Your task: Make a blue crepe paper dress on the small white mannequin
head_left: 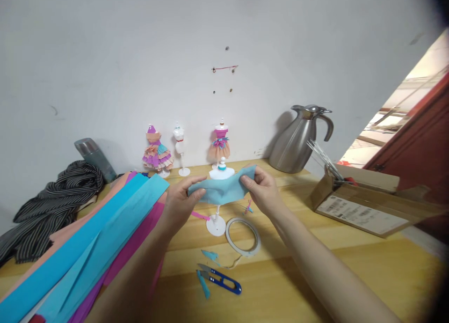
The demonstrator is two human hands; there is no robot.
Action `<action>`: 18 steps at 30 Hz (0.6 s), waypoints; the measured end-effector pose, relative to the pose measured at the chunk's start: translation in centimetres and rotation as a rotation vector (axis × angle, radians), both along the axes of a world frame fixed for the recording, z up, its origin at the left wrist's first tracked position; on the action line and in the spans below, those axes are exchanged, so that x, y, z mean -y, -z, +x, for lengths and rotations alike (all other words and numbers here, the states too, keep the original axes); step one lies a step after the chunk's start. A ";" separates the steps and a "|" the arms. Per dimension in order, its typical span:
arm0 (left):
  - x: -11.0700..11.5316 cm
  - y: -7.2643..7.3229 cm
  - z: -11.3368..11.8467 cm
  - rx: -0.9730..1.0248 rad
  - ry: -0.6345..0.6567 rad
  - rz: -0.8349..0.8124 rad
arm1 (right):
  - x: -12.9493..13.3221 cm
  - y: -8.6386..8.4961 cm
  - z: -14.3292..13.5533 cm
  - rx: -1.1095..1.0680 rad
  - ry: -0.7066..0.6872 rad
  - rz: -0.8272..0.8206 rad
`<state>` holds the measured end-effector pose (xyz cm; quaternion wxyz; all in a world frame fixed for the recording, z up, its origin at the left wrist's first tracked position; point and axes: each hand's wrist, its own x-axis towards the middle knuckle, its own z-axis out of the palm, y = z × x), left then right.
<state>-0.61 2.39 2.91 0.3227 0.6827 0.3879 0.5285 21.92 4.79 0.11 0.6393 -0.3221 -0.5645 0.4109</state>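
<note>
A strip of light blue crepe paper (222, 190) is stretched between my two hands. My left hand (180, 199) pinches its left end between thumb and fingers, and my right hand (261, 187) grips the right end. Right behind the strip stands a small white dress form (221, 173) with a blue band at its neck; the paper covers most of its torso. Its round white base (215, 225) shows below. A roll of double-sided tape (257, 238) lies flat in front of it. Nearer to me are blue thread snips (224, 282) and blue paper scraps (203, 284).
Colored crepe paper sheets (80, 248) and a striped cloth (59, 201) lie at left. Dressed mini forms (157, 157) (220, 145) and a decorated white one (179, 145) stand along the wall. At right are a steel jug (294, 143) and a cardboard box (361, 210) holding wires.
</note>
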 end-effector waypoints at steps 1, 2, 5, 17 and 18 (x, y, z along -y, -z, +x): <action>0.1 -0.2 -0.1 -0.014 0.021 -0.020 | 0.1 -0.1 0.1 0.003 -0.023 -0.017; 0.1 -0.4 -0.2 -0.027 0.045 -0.040 | 0.2 -0.2 0.2 0.012 -0.048 -0.033; 0.3 -0.7 -0.4 -0.045 0.107 -0.089 | 0.6 -0.8 0.4 0.038 -0.089 -0.050; 2.0 -0.7 0.7 -0.028 -0.059 -0.068 | 3.4 -2.7 -0.8 0.112 0.013 -0.035; 2.2 -0.8 0.8 0.013 -0.045 -0.091 | 3.6 -2.8 -0.8 0.103 0.007 -0.042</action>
